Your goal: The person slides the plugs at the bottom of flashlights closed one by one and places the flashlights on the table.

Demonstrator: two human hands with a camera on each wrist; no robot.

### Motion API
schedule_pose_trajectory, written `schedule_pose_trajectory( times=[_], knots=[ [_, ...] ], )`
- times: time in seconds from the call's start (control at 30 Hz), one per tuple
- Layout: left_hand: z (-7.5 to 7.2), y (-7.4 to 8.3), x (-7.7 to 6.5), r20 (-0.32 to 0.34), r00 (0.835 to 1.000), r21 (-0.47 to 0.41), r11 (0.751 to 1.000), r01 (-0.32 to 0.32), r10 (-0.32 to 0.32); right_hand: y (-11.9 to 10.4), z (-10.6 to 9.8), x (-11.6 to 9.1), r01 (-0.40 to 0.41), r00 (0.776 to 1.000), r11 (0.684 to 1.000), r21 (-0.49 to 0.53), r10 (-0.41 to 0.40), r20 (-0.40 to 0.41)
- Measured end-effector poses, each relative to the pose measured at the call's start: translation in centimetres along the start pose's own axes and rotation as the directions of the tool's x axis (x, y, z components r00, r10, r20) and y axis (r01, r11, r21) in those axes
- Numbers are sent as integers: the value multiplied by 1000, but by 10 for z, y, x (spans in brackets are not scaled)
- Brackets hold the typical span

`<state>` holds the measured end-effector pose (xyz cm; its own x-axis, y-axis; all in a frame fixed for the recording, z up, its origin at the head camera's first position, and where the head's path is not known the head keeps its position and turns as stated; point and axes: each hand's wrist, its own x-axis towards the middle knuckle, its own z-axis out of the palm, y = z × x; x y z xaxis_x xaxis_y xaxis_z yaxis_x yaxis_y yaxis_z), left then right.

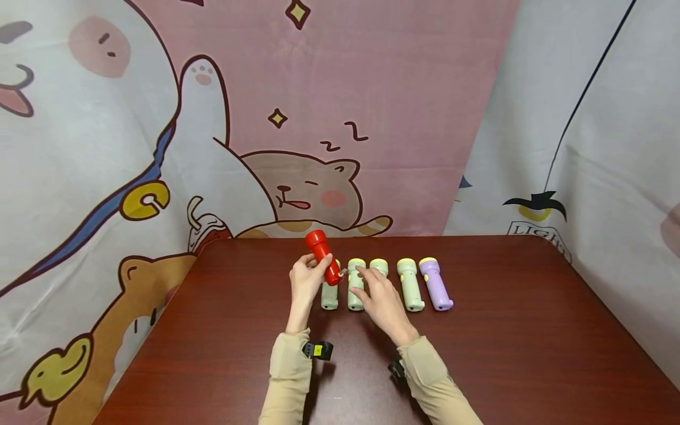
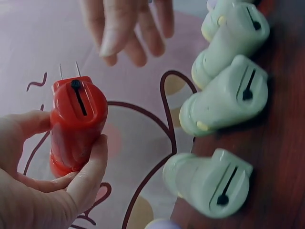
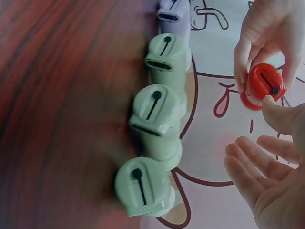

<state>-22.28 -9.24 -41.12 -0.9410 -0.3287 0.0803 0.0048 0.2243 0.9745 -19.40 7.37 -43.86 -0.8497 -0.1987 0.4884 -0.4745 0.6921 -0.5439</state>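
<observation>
My left hand [image 1: 305,283] grips a red flashlight [image 1: 317,243] above the table, with its wide head tilted up and away. Two thin metal prongs [image 2: 69,70] stick out of the flashlight's end, beside a black slider slot, in the left wrist view. My right hand [image 1: 385,304] is close to that end with its fingers spread and loosely bent, holding nothing. Behind the hands, pale green flashlights [image 1: 411,286] and a purple flashlight [image 1: 437,286] lie in a row. My hands partly cover some of the green ones.
The dark brown table [image 1: 520,330] has its far edge just beyond the row. A cartoon-printed cloth [image 1: 414,106] hangs behind it. Part of a pale purple rounded object [image 2: 162,224] shows at the bottom of the left wrist view.
</observation>
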Motion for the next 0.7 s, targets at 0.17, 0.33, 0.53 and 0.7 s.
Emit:
schedule_pose_trajectory(
  times=[0.17, 0.33, 0.53, 0.7],
  knots=[
    [6, 4, -4, 64, 998, -86, 996, 11, -6, -5, -4, 2, 10, 1000, 999, 47, -9, -19],
    [12, 6, -7, 109, 994, -132, 990, 38, -23, -7, -7, 3, 35, 999, 997, 74, -32, -36],
    [16, 6, -8, 146, 989, -159, 987, 36, -12, -10, -11, 3, 50, 998, 994, 98, -46, -42],
    [18, 8, -10, 154, 988, -156, 987, 45, -21, -11, -12, 4, 45, 998, 992, 121, -40, -44]
  ],
)
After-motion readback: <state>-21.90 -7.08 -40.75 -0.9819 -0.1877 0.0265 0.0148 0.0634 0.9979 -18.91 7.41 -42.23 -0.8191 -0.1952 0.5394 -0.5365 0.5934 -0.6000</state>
